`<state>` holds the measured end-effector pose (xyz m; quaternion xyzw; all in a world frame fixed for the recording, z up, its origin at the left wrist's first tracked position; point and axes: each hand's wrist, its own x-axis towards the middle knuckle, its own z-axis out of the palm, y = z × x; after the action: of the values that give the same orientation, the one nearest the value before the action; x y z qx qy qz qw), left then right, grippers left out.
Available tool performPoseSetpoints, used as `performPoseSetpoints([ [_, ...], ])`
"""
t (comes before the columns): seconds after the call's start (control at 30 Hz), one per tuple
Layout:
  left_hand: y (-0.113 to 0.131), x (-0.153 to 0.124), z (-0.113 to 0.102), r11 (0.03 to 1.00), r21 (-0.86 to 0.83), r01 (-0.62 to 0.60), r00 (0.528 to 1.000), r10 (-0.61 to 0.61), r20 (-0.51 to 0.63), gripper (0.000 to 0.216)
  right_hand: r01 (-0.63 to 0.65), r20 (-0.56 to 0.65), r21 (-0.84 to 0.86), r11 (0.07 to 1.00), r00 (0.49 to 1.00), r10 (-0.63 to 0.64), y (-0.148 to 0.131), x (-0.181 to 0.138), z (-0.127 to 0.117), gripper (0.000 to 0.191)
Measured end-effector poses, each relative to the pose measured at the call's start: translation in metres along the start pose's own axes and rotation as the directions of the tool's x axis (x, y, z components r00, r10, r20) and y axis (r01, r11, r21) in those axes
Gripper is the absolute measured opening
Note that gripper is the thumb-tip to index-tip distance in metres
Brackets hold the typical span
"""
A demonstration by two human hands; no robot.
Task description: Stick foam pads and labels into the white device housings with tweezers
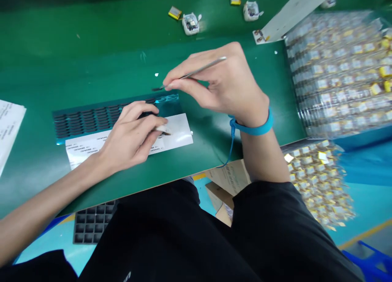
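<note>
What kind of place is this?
Probably an electronics workshop or factory. There are clear trays packed with small parts, a thin metal tool in the right hand, and a blue wrist strap with a cord.

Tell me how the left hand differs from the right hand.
The left hand pinches a small white piece over a white sheet; the right hand grips a slim metal tool. The right hand wears a blue wristband; the left hand wears none. Both are ungloved.
</note>
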<state>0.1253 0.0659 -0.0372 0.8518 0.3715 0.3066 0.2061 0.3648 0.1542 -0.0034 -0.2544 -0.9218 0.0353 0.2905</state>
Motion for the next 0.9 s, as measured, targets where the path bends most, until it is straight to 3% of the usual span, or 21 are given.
performPoseSetpoints([
  [0.07,0.015,0.001,-0.014,0.991,-0.128,0.050,0.988,-0.067,-0.136,0.020,0.056,-0.146,0.063,0.996,0.988,-0.046,-0.003,0.001,0.004,0.024],
  [0.1,0.021,0.003,-0.022,0.963,-0.237,0.131,0.953,-0.188,-0.238,0.021,0.081,-0.221,0.078,0.994,0.973,-0.062,-0.006,0.002,0.006,0.021],
  [0.13,0.023,0.005,-0.029,0.901,-0.371,0.226,0.862,-0.362,-0.354,0.023,0.089,-0.286,0.079,0.993,0.956,-0.063,-0.009,0.002,0.007,0.021],
  [0.17,0.022,0.007,-0.035,0.809,-0.526,0.261,0.775,-0.501,-0.386,0.023,0.104,-0.319,0.073,0.992,0.945,-0.075,-0.013,0.003,0.009,0.022],
  [0.2,0.018,0.009,-0.040,0.686,-0.674,0.274,0.687,-0.630,-0.362,0.024,0.115,-0.330,0.067,0.991,0.940,-0.087,-0.017,0.003,0.010,0.024],
  [0.3,-0.001,0.013,-0.045,0.261,-0.900,0.349,0.505,-0.861,-0.054,0.029,0.128,-0.304,0.070,0.989,0.947,-0.101,-0.032,0.002,0.012,0.027],
  [0.37,-0.009,0.013,-0.042,0.118,-0.919,0.375,0.441,-0.895,0.065,0.031,0.150,-0.252,0.084,0.985,0.960,-0.125,-0.041,0.001,0.013,0.021],
  [0.43,-0.010,0.010,-0.038,0.112,-0.922,0.370,0.459,-0.885,0.076,0.029,0.176,-0.195,0.095,0.980,0.968,-0.155,-0.048,-0.001,0.015,0.015],
  [0.5,-0.007,0.006,-0.034,0.166,-0.919,0.357,0.513,-0.857,0.044,0.025,0.211,-0.139,0.095,0.973,0.971,-0.197,-0.052,-0.004,0.018,0.016],
  [0.57,-0.002,0.003,-0.031,0.205,-0.921,0.330,0.533,-0.846,0.003,0.021,0.264,-0.117,0.077,0.962,0.960,-0.254,-0.053,-0.006,0.021,0.019],
  [0.7,0.003,-0.002,-0.028,0.236,-0.931,0.279,0.514,-0.855,-0.063,0.025,0.255,-0.121,0.066,0.965,0.962,-0.246,-0.054,-0.008,0.026,0.022],
  [0.9,0.006,-0.002,-0.026,0.297,-0.907,0.297,0.502,-0.857,-0.116,0.025,0.253,-0.116,0.050,0.966,0.962,-0.246,-0.056,-0.008,0.027,0.021],
])
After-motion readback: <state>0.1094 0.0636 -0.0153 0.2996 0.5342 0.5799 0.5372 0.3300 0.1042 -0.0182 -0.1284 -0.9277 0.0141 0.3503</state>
